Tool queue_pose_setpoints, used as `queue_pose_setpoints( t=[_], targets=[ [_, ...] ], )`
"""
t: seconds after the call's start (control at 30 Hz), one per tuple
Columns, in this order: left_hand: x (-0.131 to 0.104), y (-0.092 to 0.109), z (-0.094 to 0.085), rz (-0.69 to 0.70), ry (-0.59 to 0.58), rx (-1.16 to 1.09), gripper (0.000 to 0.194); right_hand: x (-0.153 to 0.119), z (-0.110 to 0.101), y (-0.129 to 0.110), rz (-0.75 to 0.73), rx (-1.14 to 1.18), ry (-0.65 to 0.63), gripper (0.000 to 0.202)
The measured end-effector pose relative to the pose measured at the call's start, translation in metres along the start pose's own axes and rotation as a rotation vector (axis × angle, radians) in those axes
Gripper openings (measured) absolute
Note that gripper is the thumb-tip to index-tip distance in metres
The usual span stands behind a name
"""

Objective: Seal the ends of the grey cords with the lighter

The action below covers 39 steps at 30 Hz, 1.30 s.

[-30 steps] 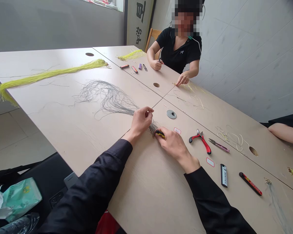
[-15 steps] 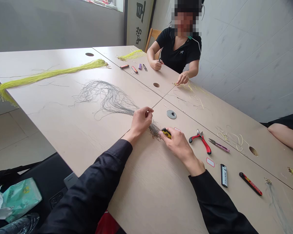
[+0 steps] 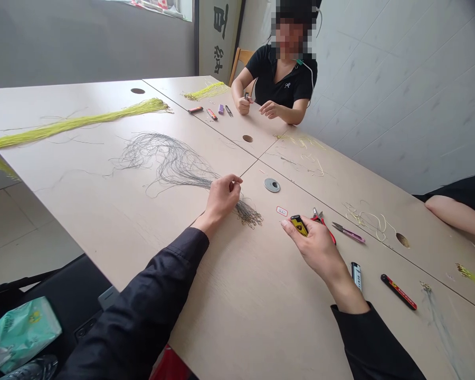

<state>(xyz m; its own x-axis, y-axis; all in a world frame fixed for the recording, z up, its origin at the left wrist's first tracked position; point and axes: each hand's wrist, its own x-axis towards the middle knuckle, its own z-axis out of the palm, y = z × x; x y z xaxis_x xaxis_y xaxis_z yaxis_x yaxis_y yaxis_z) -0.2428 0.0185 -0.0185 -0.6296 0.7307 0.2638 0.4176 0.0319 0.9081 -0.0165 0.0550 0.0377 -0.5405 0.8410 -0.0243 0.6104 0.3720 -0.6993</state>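
Observation:
My left hand (image 3: 224, 196) rests over a bundle of thin dark grey cords (image 3: 174, 163), thumb and forefinger pinched together. What those fingertips hold, if anything, is too small or hidden to make out. Small metal clasps (image 3: 252, 214) at the bundle's end poke out to the right of this hand, while the loose strands fan out to the left. Gripped in my right hand (image 3: 320, 250) is a yellow and black lighter (image 3: 300, 226), held above the table to the right of the clasps. Red-handled pliers (image 3: 319, 215) lie partly hidden behind that hand.
On the table (image 3: 221, 316) lie pink thread snips (image 3: 349, 232), a white lighter (image 3: 356, 276), a red and black cutter (image 3: 398, 292), a metal disc (image 3: 272, 185) and yellow cords (image 3: 79, 120). A co-worker (image 3: 285, 79) sits opposite; another person's arm (image 3: 455, 211) shows at right.
My right hand has drawn away from the clasps to the right with the lighter. My left hand keeps its place on the bundle. The co-worker's hand has pulled back from the yellow cords.

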Motion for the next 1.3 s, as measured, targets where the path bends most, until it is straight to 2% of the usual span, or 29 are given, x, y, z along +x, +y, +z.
queue_pose_setpoints(
  t=[0.3,0.5,0.67,0.73,0.9,1.0,1.1,1.3],
  targets=[
    [0.002,-0.002,0.0,0.011,-0.027,0.055,0.024,-0.032,-0.03,0.012,0.167,0.246,0.151,0.036],
    [0.003,-0.005,0.0,0.025,-0.03,0.076,0.026,-0.061,-0.047,0.043,0.291,0.436,0.217,0.034],
    [0.002,-0.001,-0.003,0.009,-0.053,0.114,0.027,-0.088,-0.051,0.071,0.402,0.557,0.274,0.041],
    [0.003,0.002,-0.004,0.009,-0.061,0.132,0.027,-0.098,-0.052,0.079,0.411,0.6,0.39,0.041],
    [0.004,0.007,-0.008,0.0,-0.081,0.188,0.029,-0.114,-0.051,0.093,0.357,0.725,0.885,0.034],
    [0.003,0.013,-0.01,0.003,-0.1,0.211,0.031,-0.117,-0.05,0.102,0.352,0.789,1.002,0.035],
    [0.002,0.024,-0.012,-0.019,-0.109,0.302,0.032,-0.117,-0.052,0.11,0.364,0.853,1.046,0.041],
    [0.005,0.036,-0.01,-0.005,-0.058,0.435,0.022,-0.12,-0.063,0.113,0.416,1.018,0.921,0.041]
  ],
)
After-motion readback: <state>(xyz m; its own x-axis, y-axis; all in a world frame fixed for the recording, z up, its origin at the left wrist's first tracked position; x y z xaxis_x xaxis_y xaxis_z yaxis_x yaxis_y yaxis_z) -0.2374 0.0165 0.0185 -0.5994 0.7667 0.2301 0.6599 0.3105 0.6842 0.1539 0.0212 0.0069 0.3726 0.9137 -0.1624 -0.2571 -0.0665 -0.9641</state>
